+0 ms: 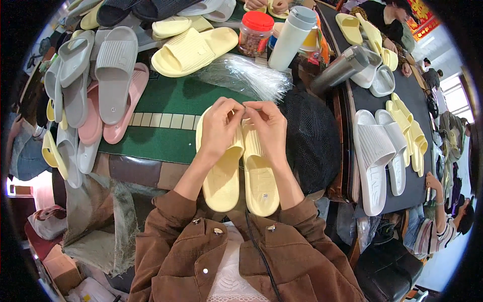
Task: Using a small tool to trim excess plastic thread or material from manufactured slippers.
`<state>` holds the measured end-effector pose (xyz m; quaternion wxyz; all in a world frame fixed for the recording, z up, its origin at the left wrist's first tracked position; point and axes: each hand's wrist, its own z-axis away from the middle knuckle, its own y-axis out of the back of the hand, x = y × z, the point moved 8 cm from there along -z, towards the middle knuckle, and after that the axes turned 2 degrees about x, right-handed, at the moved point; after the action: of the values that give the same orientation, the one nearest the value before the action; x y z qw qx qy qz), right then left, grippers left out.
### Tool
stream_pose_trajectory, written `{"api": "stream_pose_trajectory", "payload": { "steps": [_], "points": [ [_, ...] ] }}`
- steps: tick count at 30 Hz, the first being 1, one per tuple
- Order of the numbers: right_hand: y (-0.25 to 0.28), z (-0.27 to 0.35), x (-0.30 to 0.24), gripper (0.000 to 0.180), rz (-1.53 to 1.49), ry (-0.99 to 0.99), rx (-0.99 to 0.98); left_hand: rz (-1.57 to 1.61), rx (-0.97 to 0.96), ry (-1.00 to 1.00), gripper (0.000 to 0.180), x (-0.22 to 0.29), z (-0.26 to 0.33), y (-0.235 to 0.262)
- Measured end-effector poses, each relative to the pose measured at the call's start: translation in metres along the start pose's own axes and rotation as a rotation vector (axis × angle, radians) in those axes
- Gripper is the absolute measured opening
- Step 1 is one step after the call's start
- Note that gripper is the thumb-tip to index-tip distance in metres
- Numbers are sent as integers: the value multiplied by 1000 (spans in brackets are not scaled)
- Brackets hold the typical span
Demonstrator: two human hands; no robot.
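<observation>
A pair of pale yellow slide slippers lies in front of me, heels toward my body: a left slipper and a right slipper with a small round sticker near its heel. Above their straps, my left hand and my right hand meet, fingertips pinched together between the two slippers. Whatever the fingers hold there is too small to make out. Just beyond the hands, a bundle of thin clear plastic strands spills from a clear bag.
Grey slippers and pink slippers pile up at left. A yellow slipper, a red-lidded jar and a white bottle stand beyond. At right are a black mesh bag, a steel flask and white slippers. Other people sit nearby.
</observation>
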<state>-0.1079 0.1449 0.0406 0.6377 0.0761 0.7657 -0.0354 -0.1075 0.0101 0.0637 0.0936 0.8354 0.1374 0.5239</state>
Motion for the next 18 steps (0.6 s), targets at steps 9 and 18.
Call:
{"api": "stream_pose_trajectory", "payload": {
  "steps": [9,18],
  "points": [
    [-1,2,-14,12,158,120,-1,-21,-6,-25,4,-1,1,-1],
    [2,-2,0,13,29,82,30,-12,-11,54,8,-4,-1,-2]
  ]
}}
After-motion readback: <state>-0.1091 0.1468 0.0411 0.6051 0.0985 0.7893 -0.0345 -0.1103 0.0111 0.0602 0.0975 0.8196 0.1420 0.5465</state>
